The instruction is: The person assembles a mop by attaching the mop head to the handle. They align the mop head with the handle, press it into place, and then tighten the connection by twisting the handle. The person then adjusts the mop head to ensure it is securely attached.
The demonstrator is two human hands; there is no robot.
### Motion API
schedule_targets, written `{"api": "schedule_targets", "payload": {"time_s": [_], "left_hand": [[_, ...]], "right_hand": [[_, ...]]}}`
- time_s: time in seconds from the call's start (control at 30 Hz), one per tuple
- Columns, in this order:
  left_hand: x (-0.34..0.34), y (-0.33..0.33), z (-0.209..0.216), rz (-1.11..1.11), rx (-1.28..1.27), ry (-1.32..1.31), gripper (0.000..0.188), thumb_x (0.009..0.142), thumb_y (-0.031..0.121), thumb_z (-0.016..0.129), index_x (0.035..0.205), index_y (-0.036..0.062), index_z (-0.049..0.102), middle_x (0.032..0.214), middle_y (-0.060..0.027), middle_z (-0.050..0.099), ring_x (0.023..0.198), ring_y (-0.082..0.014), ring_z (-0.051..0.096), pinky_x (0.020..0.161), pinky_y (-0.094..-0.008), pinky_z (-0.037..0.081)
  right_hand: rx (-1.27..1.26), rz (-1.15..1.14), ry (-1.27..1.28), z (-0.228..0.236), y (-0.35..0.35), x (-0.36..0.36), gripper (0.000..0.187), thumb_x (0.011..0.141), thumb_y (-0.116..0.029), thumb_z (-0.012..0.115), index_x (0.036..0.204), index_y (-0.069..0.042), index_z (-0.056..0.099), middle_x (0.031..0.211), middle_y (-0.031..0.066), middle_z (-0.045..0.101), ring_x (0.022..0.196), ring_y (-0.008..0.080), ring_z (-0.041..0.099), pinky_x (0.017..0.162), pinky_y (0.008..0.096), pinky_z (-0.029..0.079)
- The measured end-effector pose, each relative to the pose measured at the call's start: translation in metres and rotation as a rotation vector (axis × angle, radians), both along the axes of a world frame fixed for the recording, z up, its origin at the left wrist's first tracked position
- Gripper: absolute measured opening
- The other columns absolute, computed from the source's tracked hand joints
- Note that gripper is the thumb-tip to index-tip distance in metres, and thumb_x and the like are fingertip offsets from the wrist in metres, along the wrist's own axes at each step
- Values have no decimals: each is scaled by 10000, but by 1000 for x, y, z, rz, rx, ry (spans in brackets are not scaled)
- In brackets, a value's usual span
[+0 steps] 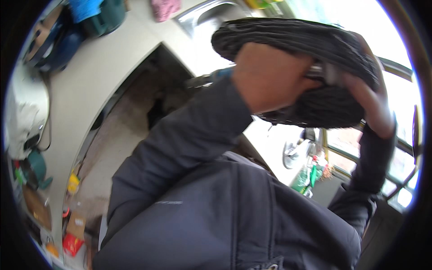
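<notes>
Holding a dark grey, ribbed, rounded bundle of soft-looking material (288,36) up in front of the body, partly overlapping a shiny steel sink (186,19) in view. Pinching its right end in the right grip (378,103), curled partly behind it; reaching toward its middle fold with the left grip (274,78), too blurred to tell whether pressed together or spread. Beyond, on a long cream desk (130,42), a crumpled pink cloth (165,9).

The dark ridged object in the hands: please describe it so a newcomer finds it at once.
From the dark jacket, follow the plain sleeves up to the left hand and right hand. They hold the dark ridged object. Unlike the sleeves, it shows many close ridges.
</notes>
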State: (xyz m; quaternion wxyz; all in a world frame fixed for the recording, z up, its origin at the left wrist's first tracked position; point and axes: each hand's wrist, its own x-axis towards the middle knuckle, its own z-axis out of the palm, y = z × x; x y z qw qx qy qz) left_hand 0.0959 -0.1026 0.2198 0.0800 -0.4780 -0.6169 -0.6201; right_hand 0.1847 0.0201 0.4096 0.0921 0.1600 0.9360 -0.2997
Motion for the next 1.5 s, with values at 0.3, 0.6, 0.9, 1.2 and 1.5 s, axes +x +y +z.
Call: {"api": "schedule_targets", "payload": {"time_s": [0.3, 0.6, 0.9, 1.2, 1.5], "left_hand": [[-21, -4, 6, -121, -48, 16, 376, 806, 386, 783, 1045, 115, 677, 847, -89, 715, 745, -311, 713, 628, -429, 564], [-40, -3, 8, -316, -101, 1, 444, 803, 390, 787, 1133, 124, 657, 892, -101, 718, 757, -331, 712, 652, -444, 578], [-38, 0, 1, -299, -92, 55, 317, 837, 388, 747, 1017, 133, 694, 838, -85, 715, 735, -331, 706, 639, -455, 564], [-39, -5, 3, -318, -99, -1, 397, 830, 281, 748, 1162, 89, 645, 1004, -137, 693, 892, -378, 673, 745, -465, 544], [-43, -3, 3, -349, -133, 7, 332, 868, 370, 716, 1053, 97, 681, 879, -127, 717, 828, -335, 710, 696, -451, 566]], "right_hand": [[-206, -117, 13, 6, -7, -16, 616, 851, -209, 718, 1357, 34, 464, 1112, 84, 636, 1022, 146, 594, 930, 302, 482], [-198, -301, -27, 10, -19, -23, 650, 846, -240, 726, 1371, 22, 447, 1105, 91, 626, 1011, 156, 581, 926, 310, 484], [328, -181, 5, 6, -62, -14, 588, 853, -96, 626, 1405, -23, 437, 1139, 97, 607, 1054, 166, 560, 961, 322, 458], [184, -372, 76, 1, -76, -27, 332, 881, -131, 646, 1172, 5, 567, 970, 121, 646, 901, 213, 620, 876, 345, 505], [305, -165, 3, 7, -71, -29, 243, 909, -76, 602, 1130, 25, 590, 1159, 150, 563, 1004, 184, 581, 948, 338, 472]]}}
